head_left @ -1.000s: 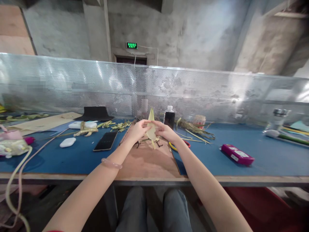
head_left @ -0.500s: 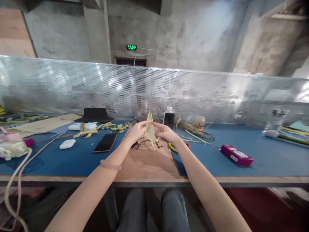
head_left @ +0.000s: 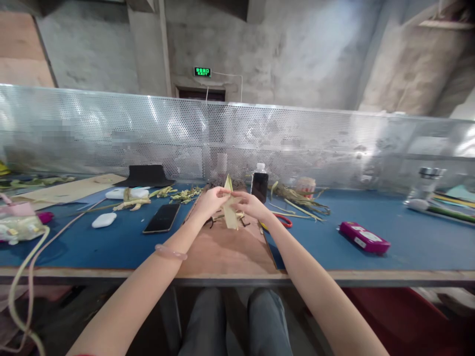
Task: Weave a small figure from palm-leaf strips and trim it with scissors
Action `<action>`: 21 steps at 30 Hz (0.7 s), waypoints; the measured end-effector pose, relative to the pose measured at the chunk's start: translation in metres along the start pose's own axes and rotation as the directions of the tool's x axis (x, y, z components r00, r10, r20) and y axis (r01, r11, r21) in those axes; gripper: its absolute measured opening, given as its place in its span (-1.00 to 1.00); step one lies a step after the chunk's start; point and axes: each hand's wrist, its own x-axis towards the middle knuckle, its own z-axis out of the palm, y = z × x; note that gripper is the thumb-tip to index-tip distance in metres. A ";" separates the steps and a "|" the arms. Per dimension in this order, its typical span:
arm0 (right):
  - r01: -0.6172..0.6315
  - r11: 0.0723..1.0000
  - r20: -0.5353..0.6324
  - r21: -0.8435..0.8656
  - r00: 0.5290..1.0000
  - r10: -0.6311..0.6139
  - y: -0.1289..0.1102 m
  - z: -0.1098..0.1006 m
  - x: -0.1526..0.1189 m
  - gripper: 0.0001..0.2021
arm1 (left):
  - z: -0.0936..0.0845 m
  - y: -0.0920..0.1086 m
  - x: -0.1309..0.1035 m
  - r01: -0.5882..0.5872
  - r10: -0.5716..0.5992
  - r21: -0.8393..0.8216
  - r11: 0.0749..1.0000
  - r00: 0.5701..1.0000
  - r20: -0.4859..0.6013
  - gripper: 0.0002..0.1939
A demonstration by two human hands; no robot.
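A pale yellow-green leaf-like strip [head_left: 230, 216] stands nearly upright above the brown board [head_left: 222, 252], its pointed tip up. My left hand [head_left: 215, 200] pinches it from the left near mid-height, a bracelet on that wrist. From the right, my right hand [head_left: 250, 203] has its fingers closed on the same strip, and the fingertips of both hands nearly meet. Small dark and pale scraps lie on the board behind the strip. Scissors with red and yellow handles [head_left: 284, 221] lie beside my right wrist, partly hidden by it.
Left on the blue mat [head_left: 126, 247] are a phone [head_left: 162, 218], a white case [head_left: 104, 220] and plant scraps [head_left: 185, 195]. A bottle [head_left: 260, 184], dried stalks [head_left: 302, 200] and a magenta pack [head_left: 364, 238] are on the right. A perforated metal screen [head_left: 148, 128] runs behind.
The strip has turned and now looks narrower at the top, with a straighter lower end. My right hand's fingers have shifted left and lie more across it.
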 end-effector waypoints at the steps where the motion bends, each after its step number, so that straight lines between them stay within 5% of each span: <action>1: 0.004 1.000 -0.024 -0.008 1.000 -0.004 0.000 0.001 0.000 -0.54 | 0.001 0.000 0.000 -0.005 0.005 -0.006 1.000 1.000 0.015 -0.68; 8: 0.060 0.996 -0.105 0.063 0.993 -0.053 0.003 -0.001 0.005 -0.65 | 0.002 0.004 0.000 -0.049 0.058 -0.077 0.996 0.992 0.113 -0.58; 21: 0.061 0.947 0.008 0.316 0.998 -0.067 0.001 -0.009 0.002 -0.64 | -0.002 0.013 -0.005 -0.062 0.089 -0.149 0.987 0.979 0.183 -0.50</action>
